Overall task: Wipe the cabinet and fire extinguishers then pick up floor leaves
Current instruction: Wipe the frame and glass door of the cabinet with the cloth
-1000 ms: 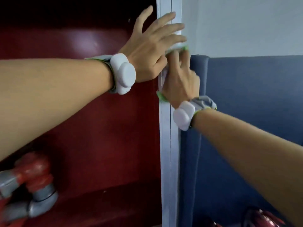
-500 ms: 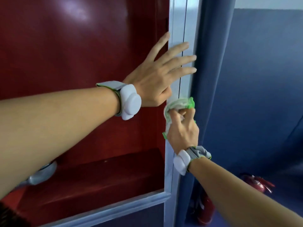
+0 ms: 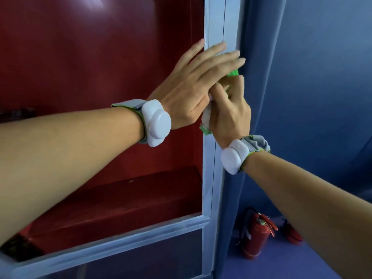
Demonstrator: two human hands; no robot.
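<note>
The red cabinet (image 3: 96,81) fills the left of the view, bordered by a silver metal frame (image 3: 214,21). My left hand (image 3: 193,85) lies flat with straight fingers against the frame's upright post. Just below and partly under it, my right hand (image 3: 231,111) grips a crumpled white and green cloth (image 3: 206,120) and presses it on the same post. Two red fire extinguishers stand on the floor at the lower right, the nearer extinguisher (image 3: 255,236) upright and the farther extinguisher (image 3: 291,232) partly hidden by my right arm.
A blue curtain (image 3: 261,57) hangs right beside the frame, and a blue wall (image 3: 332,77) runs behind it. The floor (image 3: 271,266) is blue-purple. The cabinet's red shelf (image 3: 130,200) lies low inside, above the frame's bottom rail (image 3: 120,240).
My right hand has moved the cloth back up the post, under my left hand's fingers. The view has tilted down, so the floor and extinguishers show more.
</note>
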